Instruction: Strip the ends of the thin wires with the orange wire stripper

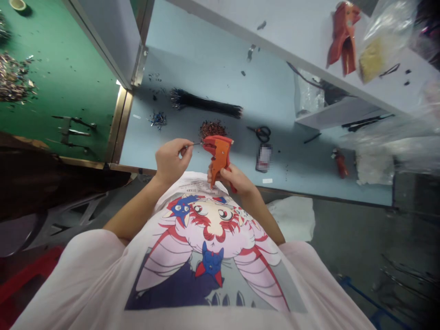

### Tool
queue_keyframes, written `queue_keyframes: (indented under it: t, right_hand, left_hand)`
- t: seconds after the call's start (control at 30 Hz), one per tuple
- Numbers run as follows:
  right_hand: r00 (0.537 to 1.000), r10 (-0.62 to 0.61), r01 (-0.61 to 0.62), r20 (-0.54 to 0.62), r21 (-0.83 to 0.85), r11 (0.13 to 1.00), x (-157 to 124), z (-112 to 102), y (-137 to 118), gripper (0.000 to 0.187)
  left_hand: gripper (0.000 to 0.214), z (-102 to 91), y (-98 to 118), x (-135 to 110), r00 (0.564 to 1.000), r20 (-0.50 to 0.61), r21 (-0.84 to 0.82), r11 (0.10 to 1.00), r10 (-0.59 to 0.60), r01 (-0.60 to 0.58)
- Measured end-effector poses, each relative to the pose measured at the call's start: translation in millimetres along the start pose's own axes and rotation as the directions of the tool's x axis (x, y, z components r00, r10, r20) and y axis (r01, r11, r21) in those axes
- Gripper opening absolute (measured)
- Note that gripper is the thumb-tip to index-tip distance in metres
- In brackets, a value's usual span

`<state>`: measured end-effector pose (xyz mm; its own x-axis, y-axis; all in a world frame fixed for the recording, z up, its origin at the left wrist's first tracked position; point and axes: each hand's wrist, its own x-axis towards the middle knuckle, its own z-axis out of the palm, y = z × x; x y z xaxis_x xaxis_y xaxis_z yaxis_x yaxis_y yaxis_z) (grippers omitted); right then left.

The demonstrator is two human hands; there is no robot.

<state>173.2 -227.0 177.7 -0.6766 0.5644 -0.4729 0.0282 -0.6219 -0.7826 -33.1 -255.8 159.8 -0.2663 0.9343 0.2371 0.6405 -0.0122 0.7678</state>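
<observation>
My left hand (173, 160) pinches a thin dark wire (196, 144), whose far end reaches the jaws of an orange-red wire stripper (220, 157). Wrapped round the stripper's handles is my right hand (237, 178), holding the tool upright at the table's front edge. Whether the jaws grip the wire is too small to tell. Just behind the tool lies a pile of small copper-coloured and dark scraps (213, 128). Farther back, a long bundle of black wires (208, 104) with bared ends stretches across the blue table (192, 59).
Black-handled scissors (261, 133) and a phone-like item (263, 158) lie right of the stripper. Small metal pieces (158, 120) sit left. A raised shelf (275, 27) holds another red stripper (344, 39) and plastic bags (387, 41). A partition (106, 36) borders the green table (68, 59).
</observation>
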Motion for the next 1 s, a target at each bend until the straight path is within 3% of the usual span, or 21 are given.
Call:
queue_keyframes:
  t: [0.1,0.17,0.2,0.23,0.27,0.33,0.53,0.63,0.73,0.8,0.83,0.87,1.0]
  right_hand:
    - [0.991,-0.030,0.026,-0.129,-0.033,0.999,12,-21,5,0.048]
    - [0.949,-0.053,0.010,-0.310,-0.142,0.990,27,-39,15,0.044]
    - [0.909,-0.068,-0.031,-0.410,-0.231,0.972,35,-48,23,0.041]
    - [0.859,-0.088,-0.089,-0.505,-0.316,0.945,42,-56,31,0.037]
    - [0.820,-0.094,-0.148,-0.564,-0.369,0.918,49,-64,40,0.034]
    - [0.782,-0.077,-0.223,-0.619,-0.392,0.893,57,-75,58,0.029]
    - [0.753,-0.010,-0.247,-0.658,-0.298,0.922,44,-80,91,0.029]
    - [0.728,0.005,-0.232,-0.685,-0.240,0.943,34,-82,97,0.031]
    - [0.690,0.005,-0.212,-0.724,-0.195,0.958,28,-88,102,0.032]
    - [0.667,0.010,-0.200,-0.745,-0.166,0.966,26,-92,105,0.033]
    - [0.659,0.015,-0.195,-0.752,-0.152,0.969,26,-93,107,0.033]
    - [0.654,0.022,-0.191,-0.756,-0.137,0.972,26,-94,109,0.033]
    - [0.657,0.055,-0.185,-0.752,-0.090,0.979,33,-97,115,0.033]
  left_hand:
    - [0.016,7.8,-26,2,0.989,-0.003,-0.017,0.989,-0.149,0.149]
    - [0.015,18.1,-52,3,0.950,0.033,-0.047,0.949,-0.310,0.311]
    - [0.013,24.7,-65,3,0.910,0.079,-0.078,0.908,-0.407,0.413]
    - [0.011,32.1,-78,2,0.840,0.161,-0.115,0.835,-0.519,0.538]
    - [0.008,40.1,-91,1,0.729,0.275,-0.124,0.729,-0.627,0.674]
    - [0.005,57.4,-110,-4,0.619,0.382,-0.099,0.635,-0.686,0.766]
    - [0.013,114.3,-126,-8,0.369,0.668,0.053,0.536,-0.646,0.842]
    - [0.015,137.5,-128,8,0.257,0.738,0.177,0.546,-0.624,0.819]
    - [0.015,151.5,-132,30,0.172,0.770,0.280,0.569,-0.614,0.773]
    - [0.014,156.3,-133,44,0.163,0.778,0.306,0.594,-0.606,0.744]
    - [0.013,157.8,-134,50,0.186,0.777,0.298,0.612,-0.601,0.733]
    - [0.013,159.1,-134,56,0.228,0.771,0.275,0.633,-0.595,0.724]
    - [0.019,162.8,-134,81,0.466,0.683,0.136,0.725,-0.562,0.675]
